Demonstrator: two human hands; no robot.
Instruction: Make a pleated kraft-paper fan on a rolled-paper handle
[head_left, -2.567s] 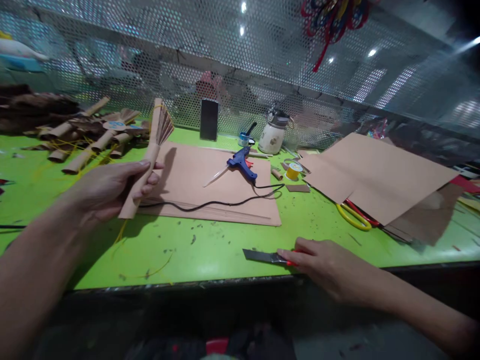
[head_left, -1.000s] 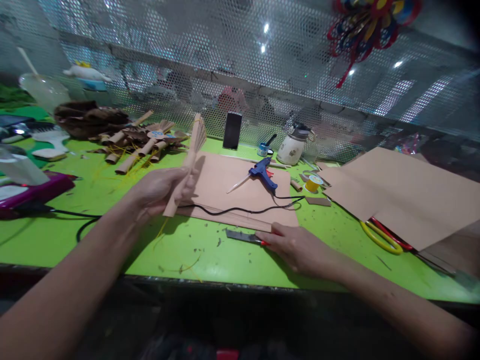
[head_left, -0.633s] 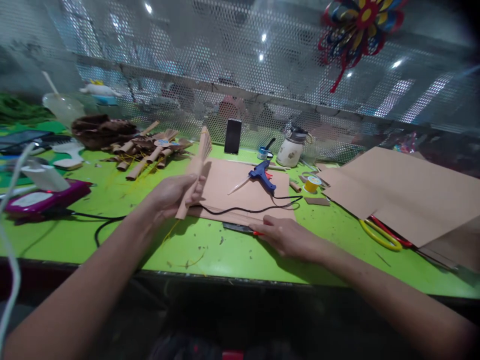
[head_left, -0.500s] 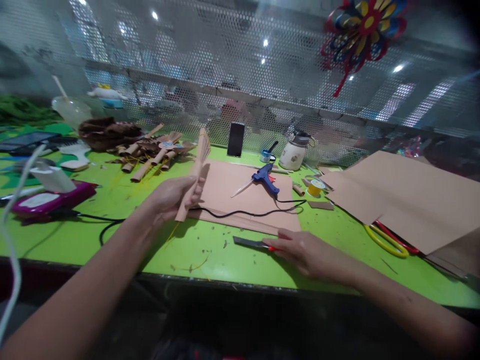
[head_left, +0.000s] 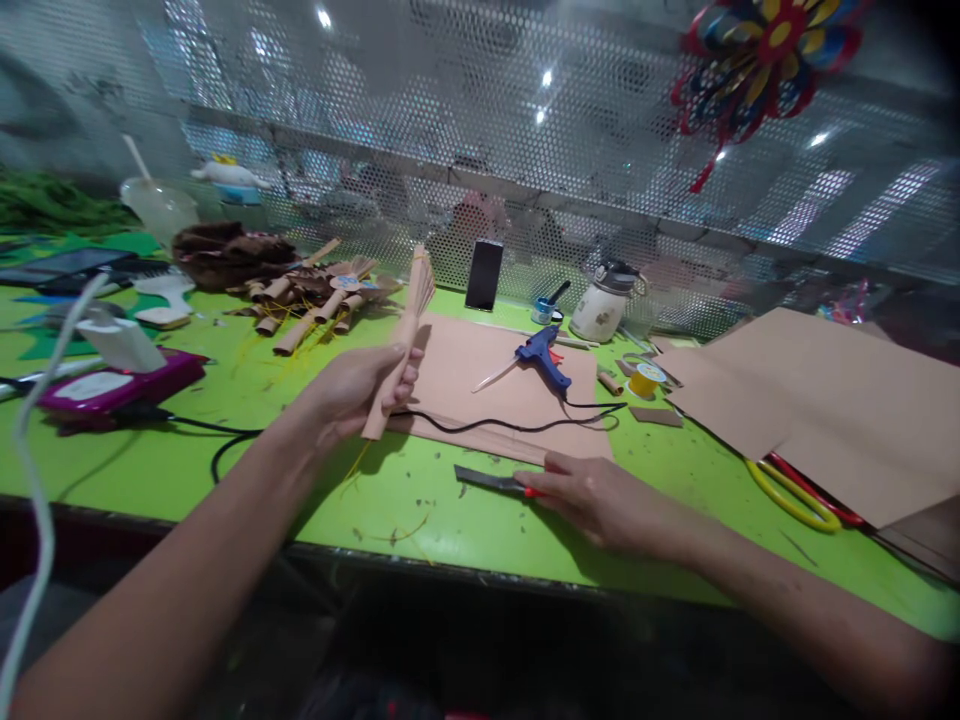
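My left hand [head_left: 360, 385] is wrapped round a rolled brown paper tube [head_left: 386, 395] whose top end is pleated into a small fan [head_left: 421, 275]. Yellow thread hangs from the tube's lower end. Near the table's front, my right hand [head_left: 589, 498] grips the red handle of a utility knife [head_left: 487, 480], its dark blade pointing left just above the green table [head_left: 480, 535]. Behind the hands lies a stack of brown paper sheets [head_left: 465, 360]. A blue glue gun [head_left: 545, 360] rests on that stack, its black cord [head_left: 480, 426] running across the paper.
A pile of similar paper rolls [head_left: 319, 300] lies back left, near a purple power strip [head_left: 124, 390]. Large brown sheets [head_left: 832, 390] cover yellow-and-red-handled scissors [head_left: 795, 497] at right. A yellow thread spool [head_left: 645, 380], a bottle [head_left: 601, 302] and a phone [head_left: 484, 275] stand behind.
The view has swung left, bringing the power strip into sight. My right hand with the knife moved closer to the left hand, dipped to the paper stack's edge, then drew back slightly.
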